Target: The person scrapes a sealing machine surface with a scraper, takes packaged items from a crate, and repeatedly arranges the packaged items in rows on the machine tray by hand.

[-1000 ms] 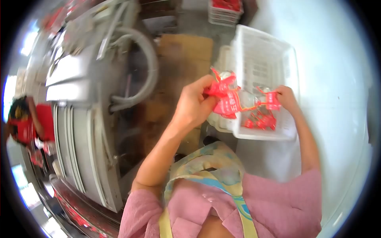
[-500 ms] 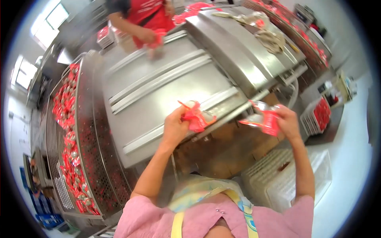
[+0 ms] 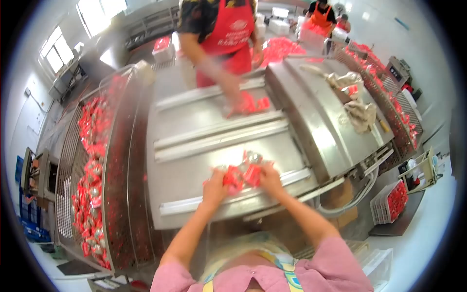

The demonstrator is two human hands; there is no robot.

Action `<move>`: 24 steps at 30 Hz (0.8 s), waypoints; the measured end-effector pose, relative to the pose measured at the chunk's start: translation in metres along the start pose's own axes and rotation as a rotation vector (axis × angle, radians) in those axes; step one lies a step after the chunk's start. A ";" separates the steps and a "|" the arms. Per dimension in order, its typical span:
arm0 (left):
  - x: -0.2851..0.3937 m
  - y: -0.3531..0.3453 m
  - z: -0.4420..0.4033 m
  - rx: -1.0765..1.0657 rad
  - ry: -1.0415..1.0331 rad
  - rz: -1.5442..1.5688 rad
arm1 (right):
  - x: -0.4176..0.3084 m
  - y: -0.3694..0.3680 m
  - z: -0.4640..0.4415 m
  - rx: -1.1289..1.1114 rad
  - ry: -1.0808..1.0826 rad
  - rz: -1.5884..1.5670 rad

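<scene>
Both of my hands are over the near part of the steel machine bed (image 3: 194, 182). My left hand (image 3: 214, 189) is closed on a red and clear packet (image 3: 233, 179), just above the near sealing bar (image 3: 182, 207). Close beside it, my right hand (image 3: 270, 179) grips another red packet (image 3: 252, 174) by its edge. The two packets touch or overlap, and motion blurs their outlines. A silvery, clear part shows at the top of the right packet.
Across the bed, a co-worker's hand (image 3: 236, 100) is at red packets (image 3: 255, 103). A perforated trough of packets (image 3: 92, 180) stands left. The raised steel cover (image 3: 316, 117) bears cloths (image 3: 360, 114). A crate (image 3: 389, 202) stands lower right.
My view has swung from the white crate to the machine. My hands, apart half a second ago, have come together over the bed with the packets. The co-worker's hand has lowered to the bed.
</scene>
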State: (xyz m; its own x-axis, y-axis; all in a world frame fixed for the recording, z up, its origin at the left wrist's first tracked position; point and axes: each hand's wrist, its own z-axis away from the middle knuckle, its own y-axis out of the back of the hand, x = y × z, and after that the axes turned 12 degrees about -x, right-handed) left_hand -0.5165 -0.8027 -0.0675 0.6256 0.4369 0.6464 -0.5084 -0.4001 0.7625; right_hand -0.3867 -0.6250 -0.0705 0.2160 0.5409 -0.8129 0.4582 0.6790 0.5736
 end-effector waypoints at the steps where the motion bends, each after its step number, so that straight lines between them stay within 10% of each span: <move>1: 0.004 -0.001 0.002 0.005 0.005 0.016 | 0.002 0.002 0.006 -0.014 -0.007 -0.029; 9: -0.011 -0.007 0.035 -0.054 0.090 0.510 | -0.035 0.052 0.018 -0.084 0.132 0.518; 12: -0.013 0.001 0.040 0.014 0.448 0.957 | -0.065 0.029 0.007 -0.188 0.346 0.438; 18: -0.057 0.002 0.016 0.007 0.599 0.207 | -0.075 -0.043 -0.002 -0.420 0.519 0.452; 24: -0.102 0.024 0.021 -0.346 0.567 0.334 | -0.105 -0.050 0.005 -0.389 0.389 0.538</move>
State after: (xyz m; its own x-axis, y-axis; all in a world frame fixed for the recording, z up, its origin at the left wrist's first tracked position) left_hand -0.5802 -0.8736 -0.1157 0.0510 0.7229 0.6891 -0.8342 -0.3486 0.4274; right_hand -0.4279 -0.7178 -0.0142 -0.0281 0.9329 -0.3589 0.0241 0.3596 0.9328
